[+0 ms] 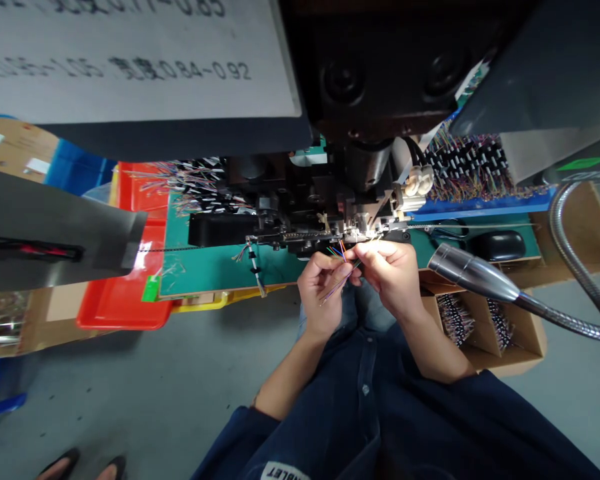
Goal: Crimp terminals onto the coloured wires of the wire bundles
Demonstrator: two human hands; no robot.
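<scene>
Thin coloured wires (pixel 336 285) fan out between my two hands at the front of a black crimping machine (pixel 315 200). My left hand (pixel 323 290) is closed round the bundle, with orange, blue and green ends poking up past the fingers. Close against the machine's lit working point (pixel 357 235), my right hand (pixel 390 270) pinches wire by thumb and forefinger; its grip is partly hidden. To the left, a short cable (pixel 255 270) with black and white sleeves hangs over the edge of the green mat (pixel 220 267).
A bendable metal lamp (pixel 475 273) reaches in from the right, near my right forearm. Heaps of wire harnesses (pixel 470 163) lie at the back right, beside a black computer mouse (pixel 500 245). Red trays (pixel 125 303) stand left; a divided cardboard box (pixel 520 333) sits lower right.
</scene>
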